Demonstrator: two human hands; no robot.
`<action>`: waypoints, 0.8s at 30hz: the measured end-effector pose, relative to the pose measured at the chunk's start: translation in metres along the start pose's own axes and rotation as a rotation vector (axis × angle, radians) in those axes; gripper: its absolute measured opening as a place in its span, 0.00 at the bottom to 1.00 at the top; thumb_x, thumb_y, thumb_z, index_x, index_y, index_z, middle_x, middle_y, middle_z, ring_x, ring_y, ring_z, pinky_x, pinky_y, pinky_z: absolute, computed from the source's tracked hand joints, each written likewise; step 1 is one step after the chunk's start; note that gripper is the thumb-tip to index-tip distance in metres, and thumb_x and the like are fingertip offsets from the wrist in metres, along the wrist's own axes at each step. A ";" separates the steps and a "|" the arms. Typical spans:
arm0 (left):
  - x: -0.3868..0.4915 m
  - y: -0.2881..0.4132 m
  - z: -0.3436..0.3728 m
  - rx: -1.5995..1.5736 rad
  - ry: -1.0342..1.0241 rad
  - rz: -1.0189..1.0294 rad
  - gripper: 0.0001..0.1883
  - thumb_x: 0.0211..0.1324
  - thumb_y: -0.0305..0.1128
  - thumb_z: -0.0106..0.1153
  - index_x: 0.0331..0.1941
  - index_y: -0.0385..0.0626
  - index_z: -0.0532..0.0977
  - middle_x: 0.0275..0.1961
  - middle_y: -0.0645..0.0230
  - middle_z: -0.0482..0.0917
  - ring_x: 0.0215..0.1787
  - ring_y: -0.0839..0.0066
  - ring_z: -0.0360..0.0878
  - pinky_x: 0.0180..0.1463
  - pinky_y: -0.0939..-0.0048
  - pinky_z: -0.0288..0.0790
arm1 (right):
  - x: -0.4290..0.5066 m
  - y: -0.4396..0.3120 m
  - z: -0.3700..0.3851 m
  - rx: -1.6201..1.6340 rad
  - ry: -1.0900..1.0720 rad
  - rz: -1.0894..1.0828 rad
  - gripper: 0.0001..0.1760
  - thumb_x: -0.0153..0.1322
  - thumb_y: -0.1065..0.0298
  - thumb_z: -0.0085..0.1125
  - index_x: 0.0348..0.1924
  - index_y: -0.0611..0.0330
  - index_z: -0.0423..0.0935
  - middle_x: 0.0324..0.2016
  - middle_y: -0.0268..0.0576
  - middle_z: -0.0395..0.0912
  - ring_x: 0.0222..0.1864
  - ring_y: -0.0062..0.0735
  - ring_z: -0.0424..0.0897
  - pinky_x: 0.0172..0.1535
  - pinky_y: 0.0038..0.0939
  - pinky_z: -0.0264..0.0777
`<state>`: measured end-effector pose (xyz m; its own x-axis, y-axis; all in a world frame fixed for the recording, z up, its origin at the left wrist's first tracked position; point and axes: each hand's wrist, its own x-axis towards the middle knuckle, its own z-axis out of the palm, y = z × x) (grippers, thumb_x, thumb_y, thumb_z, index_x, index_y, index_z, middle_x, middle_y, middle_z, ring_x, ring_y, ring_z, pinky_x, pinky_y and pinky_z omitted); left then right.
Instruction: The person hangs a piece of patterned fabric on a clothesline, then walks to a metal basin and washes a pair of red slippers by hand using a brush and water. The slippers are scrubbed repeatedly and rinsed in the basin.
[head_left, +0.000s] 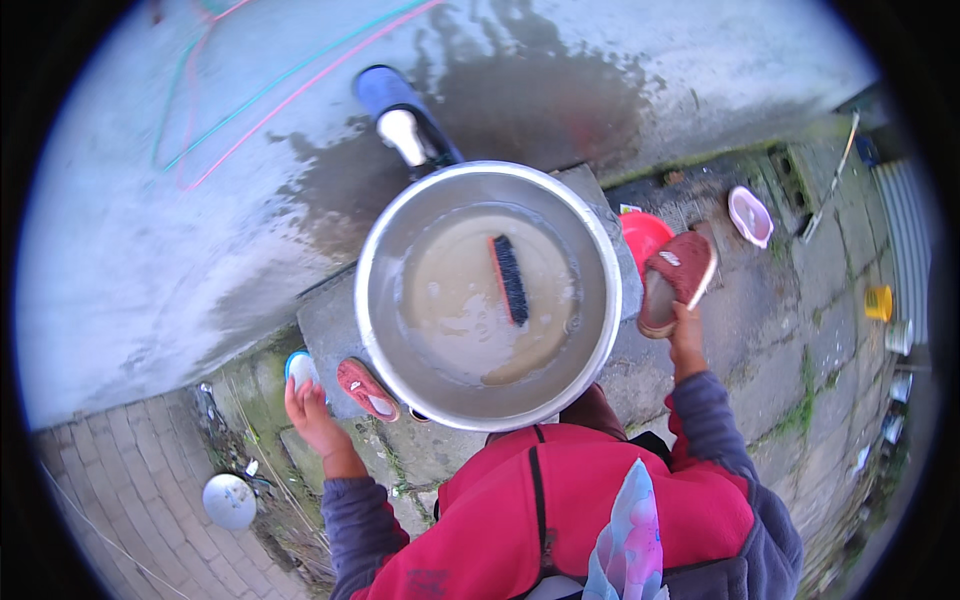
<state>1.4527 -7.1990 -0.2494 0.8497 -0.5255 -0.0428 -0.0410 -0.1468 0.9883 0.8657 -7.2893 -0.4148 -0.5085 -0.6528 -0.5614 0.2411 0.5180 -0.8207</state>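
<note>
A large round metal basin (375, 352) of cloudy, light brown water stands in front of me on a stone slab. In the water lies a scrub brush (510, 280) with dark bristles and a red-orange back. My right hand (686, 337), right of the basin, grips a dark red fuzzy slipper (679, 270) with a pale sole edge. My left hand (315, 420) is raised left of the basin, fingers apart, near a blue-rimmed white container (301, 367); whether it touches that is unclear. A second red slipper (367, 388) rests on the slab between my left hand and the basin.
Behind the basin is a faucet (401, 135) with a blue covering, by a wet-stained wall. A red plastic basin (643, 231) is partly hidden by the held slipper. Further right are a pink tub (750, 217), a long-handled tool (832, 180) and a yellow bucket (878, 302). A round whitish object (229, 501) sits lower left.
</note>
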 end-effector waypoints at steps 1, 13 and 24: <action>0.003 0.017 0.012 -0.012 -0.055 0.078 0.21 0.66 0.26 0.50 0.62 0.42 0.67 0.46 0.68 0.78 0.46 0.77 0.76 0.54 0.72 0.72 | -0.023 -0.038 0.001 0.103 -0.038 -0.068 0.20 0.69 0.65 0.56 0.53 0.61 0.71 0.44 0.44 0.77 0.43 0.33 0.77 0.47 0.37 0.72; -0.078 0.083 0.165 -0.077 -1.040 -0.333 0.32 0.68 0.44 0.52 0.69 0.41 0.57 0.62 0.55 0.70 0.61 0.66 0.71 0.61 0.65 0.68 | -0.222 -0.155 0.149 0.192 -1.004 0.029 0.25 0.74 0.65 0.54 0.62 0.64 0.66 0.54 0.44 0.76 0.54 0.35 0.78 0.59 0.37 0.70; -0.036 -0.029 0.172 0.242 -0.848 -0.264 0.32 0.60 0.29 0.59 0.67 0.43 0.60 0.60 0.57 0.75 0.60 0.64 0.74 0.64 0.64 0.66 | -0.163 -0.126 0.232 -1.388 -0.941 -0.636 0.28 0.74 0.48 0.52 0.61 0.56 0.67 0.53 0.60 0.73 0.48 0.57 0.79 0.53 0.47 0.73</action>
<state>1.3328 -7.3203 -0.3017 0.1813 -0.8744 -0.4501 -0.0908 -0.4707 0.8776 1.1096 -7.3768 -0.2445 0.4766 -0.7234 -0.4995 -0.8363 -0.1979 -0.5114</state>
